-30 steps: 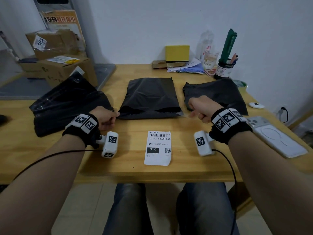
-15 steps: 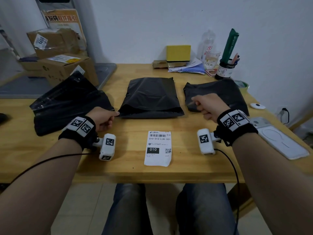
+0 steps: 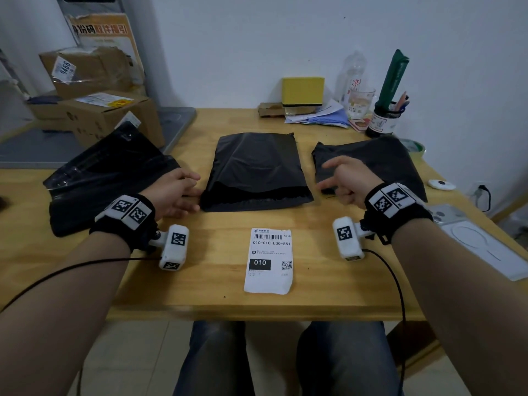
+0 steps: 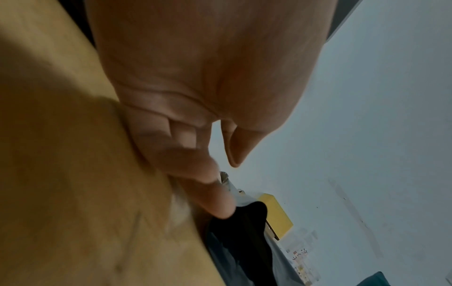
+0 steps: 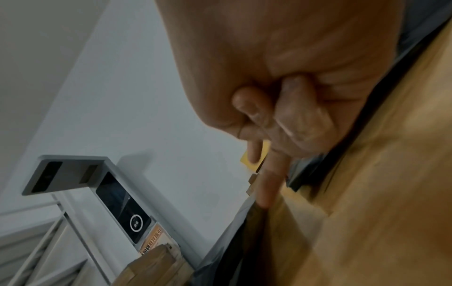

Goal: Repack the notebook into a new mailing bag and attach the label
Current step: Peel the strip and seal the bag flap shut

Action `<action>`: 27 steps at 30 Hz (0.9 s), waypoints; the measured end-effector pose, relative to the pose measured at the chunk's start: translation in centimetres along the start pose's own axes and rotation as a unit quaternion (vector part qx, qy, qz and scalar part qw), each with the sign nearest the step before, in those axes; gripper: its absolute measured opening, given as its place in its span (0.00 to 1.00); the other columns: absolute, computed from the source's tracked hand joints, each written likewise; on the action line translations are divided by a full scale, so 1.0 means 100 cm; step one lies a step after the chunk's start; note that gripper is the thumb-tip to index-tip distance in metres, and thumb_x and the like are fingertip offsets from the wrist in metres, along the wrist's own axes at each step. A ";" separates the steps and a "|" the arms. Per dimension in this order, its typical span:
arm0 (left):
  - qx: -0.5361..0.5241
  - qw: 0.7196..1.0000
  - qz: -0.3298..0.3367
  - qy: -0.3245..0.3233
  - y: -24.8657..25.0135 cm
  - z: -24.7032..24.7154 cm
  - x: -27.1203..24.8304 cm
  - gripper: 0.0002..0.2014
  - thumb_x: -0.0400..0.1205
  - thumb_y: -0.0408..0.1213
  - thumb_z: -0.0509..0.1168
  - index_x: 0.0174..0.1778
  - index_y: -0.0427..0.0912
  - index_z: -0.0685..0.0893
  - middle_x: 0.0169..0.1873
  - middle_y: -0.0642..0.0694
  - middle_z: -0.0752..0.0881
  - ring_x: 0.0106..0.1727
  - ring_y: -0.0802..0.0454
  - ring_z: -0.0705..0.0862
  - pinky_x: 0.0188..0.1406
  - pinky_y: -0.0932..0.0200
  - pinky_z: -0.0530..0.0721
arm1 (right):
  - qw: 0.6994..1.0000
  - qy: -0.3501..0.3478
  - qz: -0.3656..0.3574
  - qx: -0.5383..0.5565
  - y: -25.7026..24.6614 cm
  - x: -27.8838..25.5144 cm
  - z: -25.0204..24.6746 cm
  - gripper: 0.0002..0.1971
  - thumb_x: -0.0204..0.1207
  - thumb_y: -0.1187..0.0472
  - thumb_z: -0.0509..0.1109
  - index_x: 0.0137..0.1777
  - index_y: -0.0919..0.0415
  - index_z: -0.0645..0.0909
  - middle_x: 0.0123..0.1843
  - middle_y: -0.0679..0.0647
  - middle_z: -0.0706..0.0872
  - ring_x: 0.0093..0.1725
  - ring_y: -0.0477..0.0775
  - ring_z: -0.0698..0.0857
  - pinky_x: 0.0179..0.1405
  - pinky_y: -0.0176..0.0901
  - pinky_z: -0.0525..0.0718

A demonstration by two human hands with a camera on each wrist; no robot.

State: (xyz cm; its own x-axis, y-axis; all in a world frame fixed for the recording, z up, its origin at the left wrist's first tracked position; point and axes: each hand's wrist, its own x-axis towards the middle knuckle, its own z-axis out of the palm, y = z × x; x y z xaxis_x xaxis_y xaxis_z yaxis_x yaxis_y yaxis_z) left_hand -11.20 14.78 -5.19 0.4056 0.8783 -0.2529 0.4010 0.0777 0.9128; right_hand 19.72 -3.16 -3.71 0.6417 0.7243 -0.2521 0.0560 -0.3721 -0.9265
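A: Your left hand (image 3: 174,192) sits left of centre in the head view, fingers loosely spread, tips at the lower left corner of the middle bag (image 3: 254,170). It holds nothing, and I can't tell whether the tips touch the bag.

B: And the right?

A: Your right hand (image 3: 347,180) hangs right of centre, fingers relaxed and parted, over the near left edge of the right bag (image 3: 368,164). It holds nothing either; from the wrist view I can't say whether a fingertip meets the plastic.

B: Where's the notebook?

A: Not in plain sight. The middle bag lies flat at the centre of the surface (image 3: 217,258) with a rectangular bulk and its mouth toward you, so I'd judge the notebook is inside, but the plastic hides it.

B: Why the layout?

A: It looks staged for the job: filled bag between your hands, limp bags on either side as spares, and the label (image 3: 269,260) lying face up at lower centre, well apart from all three, ready for last. The stack (image 3: 105,178) at middle left is other black bags.

B: So the step now?

A: Likely opening the middle bag. Your hands flank its mouth, which suits holding a corner and drawing the contents out. The plastic is thin and slippery, so pin one corner first.
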 end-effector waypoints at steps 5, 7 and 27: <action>0.051 0.998 0.004 -0.036 0.003 0.001 0.009 0.06 0.89 0.45 0.61 0.58 0.52 0.81 0.53 0.46 0.89 0.27 0.51 0.85 0.20 0.64 0.70 | 0.991 -0.122 0.034 -0.033 0.004 0.012 0.007 0.22 0.80 0.69 0.57 0.64 0.50 0.87 0.33 0.50 0.79 0.23 0.45 0.59 0.18 0.36 0.55; 0.067 0.997 0.005 -0.047 0.003 0.002 0.013 0.05 0.87 0.45 0.64 0.55 0.51 0.83 0.50 0.44 0.87 0.26 0.53 0.83 0.18 0.65 0.68 | 0.986 -0.162 0.045 -0.016 0.004 0.015 0.012 0.13 0.85 0.61 0.64 0.63 0.52 0.87 0.28 0.46 0.68 0.23 0.45 0.57 0.16 0.36 0.53; 0.130 0.989 -0.031 -0.060 0.003 -0.003 0.019 0.13 0.85 0.32 0.63 0.52 0.51 0.92 0.22 0.49 0.72 0.22 0.55 0.66 0.16 0.66 0.62 | 0.986 -0.162 0.036 -0.026 0.016 0.025 0.013 0.11 0.86 0.68 0.66 0.61 0.62 0.89 0.24 0.47 0.79 0.19 0.43 0.62 0.13 0.34 0.58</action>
State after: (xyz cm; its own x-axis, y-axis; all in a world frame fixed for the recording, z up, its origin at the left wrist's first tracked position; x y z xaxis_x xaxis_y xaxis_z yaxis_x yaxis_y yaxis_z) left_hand -10.61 16.59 -5.30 0.4620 0.8121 -0.3565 0.6198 -0.0081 0.7847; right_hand 20.43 -1.23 -6.13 0.3672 0.8390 -0.4015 0.0639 -0.4534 -0.8890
